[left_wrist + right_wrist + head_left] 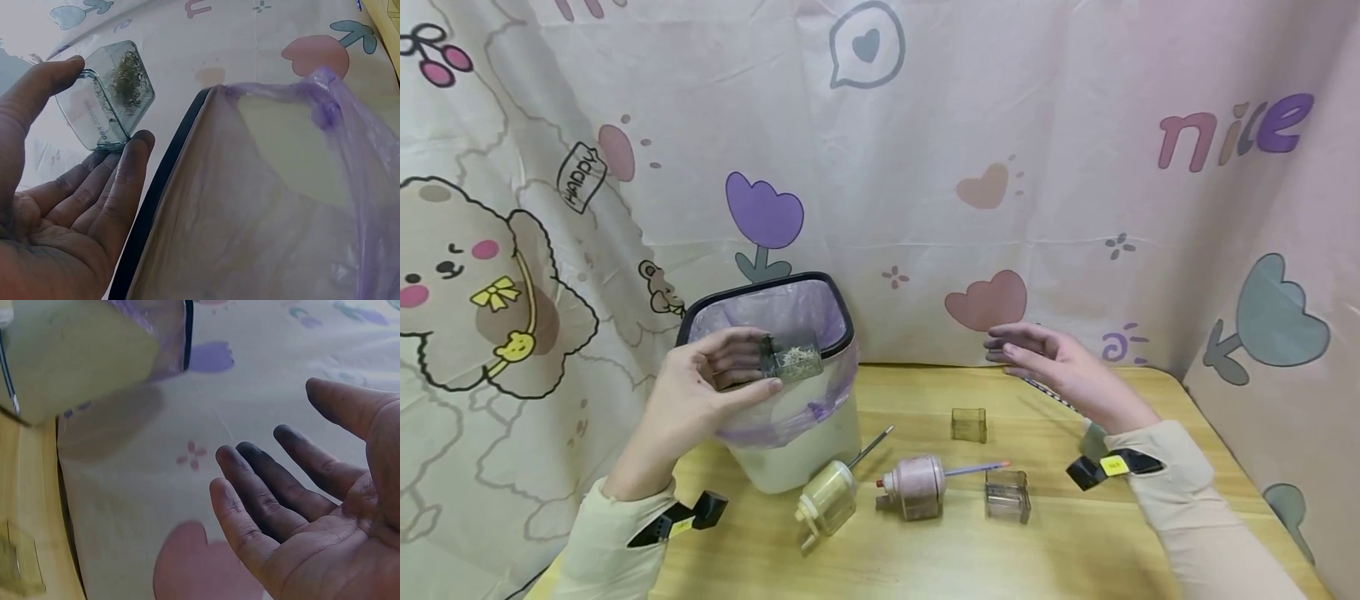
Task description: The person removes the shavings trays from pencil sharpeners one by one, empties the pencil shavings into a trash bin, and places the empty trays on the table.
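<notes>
My left hand [711, 375] pinches a clear pencil-sharpener shavings drawer [792, 360] between thumb and fingers. Pale pencil shavings [128, 78] lie inside the drawer. In the head view it overlaps the near rim of a white trash bin [797, 450] lined with a purple bag [808, 421]. The left wrist view has the drawer tilted beside the bin's dark rim [164, 181]. Held above the right part of the table, my right hand [1060, 367] has loosely bent, spread fingers. Nothing is in it; dark smudges mark its fingertips [248, 450].
On the wooden table [925, 562] lie a yellow crank sharpener [831, 498] and a pink one [919, 487], each with a pencil in it. Two clear drawers [969, 425] rest to their right. A patterned pencil [1051, 395] shows behind my right hand. Printed cloth [895, 167] hangs behind.
</notes>
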Tool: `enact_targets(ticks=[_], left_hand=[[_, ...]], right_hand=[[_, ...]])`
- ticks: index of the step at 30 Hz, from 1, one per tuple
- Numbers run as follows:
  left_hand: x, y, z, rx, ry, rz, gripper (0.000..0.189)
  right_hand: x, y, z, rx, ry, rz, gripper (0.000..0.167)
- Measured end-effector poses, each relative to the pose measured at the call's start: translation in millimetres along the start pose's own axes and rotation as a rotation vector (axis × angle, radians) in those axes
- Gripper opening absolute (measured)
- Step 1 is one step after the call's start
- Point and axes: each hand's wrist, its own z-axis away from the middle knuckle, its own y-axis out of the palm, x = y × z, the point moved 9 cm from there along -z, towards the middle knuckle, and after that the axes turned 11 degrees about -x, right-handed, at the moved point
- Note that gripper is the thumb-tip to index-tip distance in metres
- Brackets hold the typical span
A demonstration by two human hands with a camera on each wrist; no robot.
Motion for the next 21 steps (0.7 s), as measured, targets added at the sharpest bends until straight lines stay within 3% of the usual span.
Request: enact_targets(ticks=[14,21], left_hand=[[8.5,-24.8,-11.4,-0.044,-0.05,0.012,0.052],[18.8,-42.7,-15.3,-0.056,-0.099,-0.081,0.053]], right_hand=[[39.3,56.2,-34.6,0.071,-0.054,0.016,0.045],[53.6,76.3,-43.1,0.07,-0.106,0.098,0.042]])
